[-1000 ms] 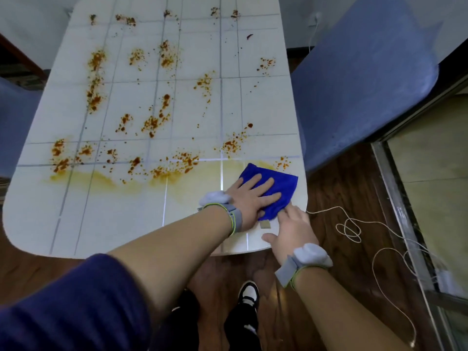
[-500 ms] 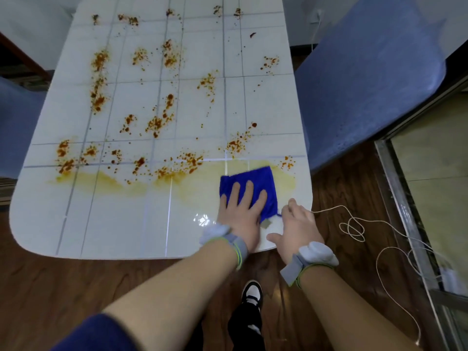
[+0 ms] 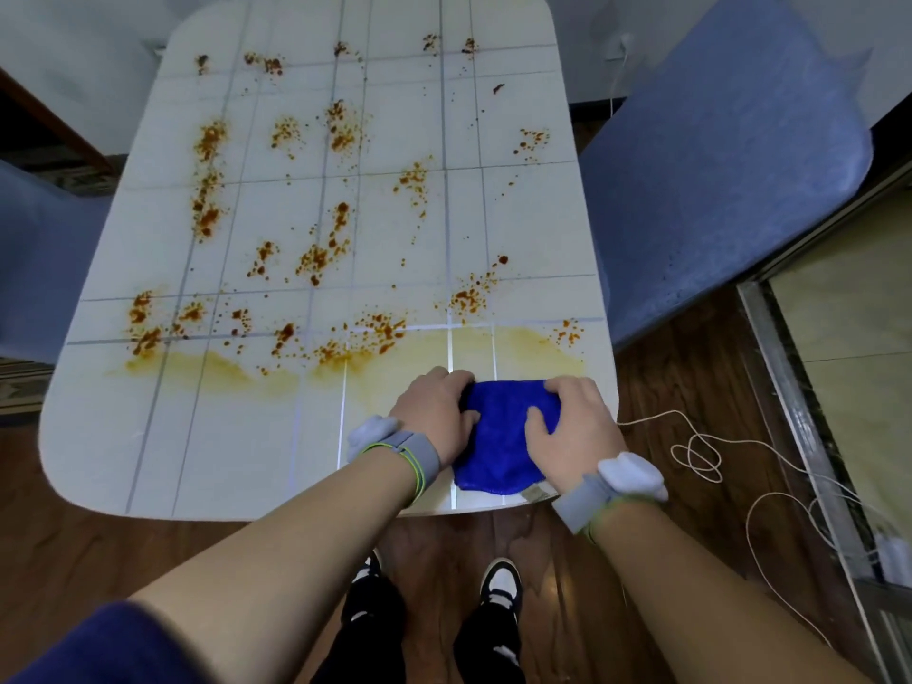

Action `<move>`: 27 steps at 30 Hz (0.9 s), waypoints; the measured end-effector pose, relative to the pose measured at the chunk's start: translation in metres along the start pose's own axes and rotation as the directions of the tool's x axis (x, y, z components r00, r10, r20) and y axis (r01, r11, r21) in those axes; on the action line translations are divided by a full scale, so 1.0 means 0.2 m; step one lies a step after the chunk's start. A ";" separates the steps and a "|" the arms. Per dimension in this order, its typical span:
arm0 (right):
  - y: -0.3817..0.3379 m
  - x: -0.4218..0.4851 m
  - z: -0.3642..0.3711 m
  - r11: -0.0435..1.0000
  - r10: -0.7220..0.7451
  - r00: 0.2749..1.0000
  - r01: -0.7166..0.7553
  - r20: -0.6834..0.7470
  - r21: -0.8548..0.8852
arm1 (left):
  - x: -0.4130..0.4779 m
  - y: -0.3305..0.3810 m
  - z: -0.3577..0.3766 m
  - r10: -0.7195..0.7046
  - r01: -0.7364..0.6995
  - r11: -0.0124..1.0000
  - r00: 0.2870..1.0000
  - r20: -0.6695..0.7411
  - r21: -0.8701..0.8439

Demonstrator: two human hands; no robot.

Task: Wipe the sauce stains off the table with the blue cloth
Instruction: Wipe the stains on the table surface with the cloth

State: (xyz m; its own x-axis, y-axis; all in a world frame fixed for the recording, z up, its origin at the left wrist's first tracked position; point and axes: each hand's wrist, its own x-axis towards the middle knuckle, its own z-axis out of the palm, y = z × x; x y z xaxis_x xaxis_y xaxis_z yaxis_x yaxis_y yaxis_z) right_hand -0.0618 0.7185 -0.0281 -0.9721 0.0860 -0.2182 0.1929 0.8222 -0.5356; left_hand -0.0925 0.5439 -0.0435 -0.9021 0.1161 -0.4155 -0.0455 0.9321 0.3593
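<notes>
Joining the left hand [image 3: 434,417], the right hand [image 3: 577,429] is now gripping the blue cloth [image 3: 498,441]; both sets of fingers [image 3: 562,387] are curling round it at the bench's [image 3: 197,436] near right edge. Sauce stains [image 3: 316,259] are lying beyond.

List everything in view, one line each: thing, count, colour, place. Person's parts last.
table: one, white with grey grid, centre.
sauce stains: many, orange-red, far and middle table; yellow smear nearer.
blue cloth: one, blue, near table edge.
right chair: one, blue, right of table.
left chair: one, blue, left of table.
cord: one, white, looped on floor, right.
shoes: two, black-and-white, below table edge.
wristbands: two, grey, on wrists.
left hand: one, grips cloth's left side.
right hand: one, grips cloth's right side.
</notes>
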 end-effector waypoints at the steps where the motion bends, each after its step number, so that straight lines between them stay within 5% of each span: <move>1: -0.01 0.03 0.00 0.999 -0.010 0.997 0.014 0.077 -0.043 | 0.00 0.01 0.01 -0.030 0.029 0.998 0.999 -0.017 -0.064; 4: -0.05 0.14 0.02 0.965 0.052 0.949 0.032 0.312 -0.260 | 0.01 -0.01 0.01 -0.110 0.100 0.971 0.993 -0.037 -0.218; 7: -0.07 0.19 -0.01 0.942 0.120 0.923 0.010 0.365 -0.334 | -0.01 -0.02 0.00 -0.081 0.076 0.950 0.997 -0.002 -0.303; 10: -0.08 0.19 -0.05 0.948 -0.051 0.976 0.114 0.211 -0.296 | -0.01 -0.04 -0.10 -0.032 0.012 0.918 0.999 -0.044 -0.395; 13: -0.12 0.18 -0.13 0.963 -0.264 0.964 0.262 -0.022 -0.067 | -0.02 -0.04 -0.26 0.034 -0.089 0.906 0.990 -0.140 -0.414; 17: -0.11 0.08 -0.18 0.902 -0.420 0.891 0.389 -0.173 -0.187 | -0.11 -0.05 -0.30 0.129 -0.211 0.915 0.960 -0.247 -0.343; 19: -0.05 0.04 -0.13 0.854 -0.419 0.904 0.363 -0.080 -0.373 | -0.14 -0.04 -0.21 0.194 -0.237 0.944 0.962 -0.195 -0.230; 22: 0.01 -0.03 -0.08 0.799 -0.175 0.975 0.223 0.138 -0.558 | -0.23 -0.08 -0.03 0.198 -0.199 0.976 0.980 -0.019 -0.086; 24: 0.02 -0.08 -0.06 0.799 -0.121 0.982 0.184 0.147 -0.572 | -0.31 -0.16 0.04 0.150 -0.151 0.987 0.989 -0.012 -0.050; 27: -0.01 -0.09 0.04 0.854 -0.243 0.962 0.271 0.121 -0.443 | -0.37 -0.30 0.06 0.060 -0.047 0.980 0.996 -0.063 0.191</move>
State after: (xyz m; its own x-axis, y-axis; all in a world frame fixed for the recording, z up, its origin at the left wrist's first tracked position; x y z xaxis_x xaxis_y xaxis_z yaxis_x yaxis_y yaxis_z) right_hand -0.0439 0.7119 -0.0294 -0.9663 -0.1852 -0.1790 -0.1582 0.9751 -0.1551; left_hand -0.0184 0.4840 -0.0453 -0.9283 0.1497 -0.3403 0.0795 0.9741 0.2116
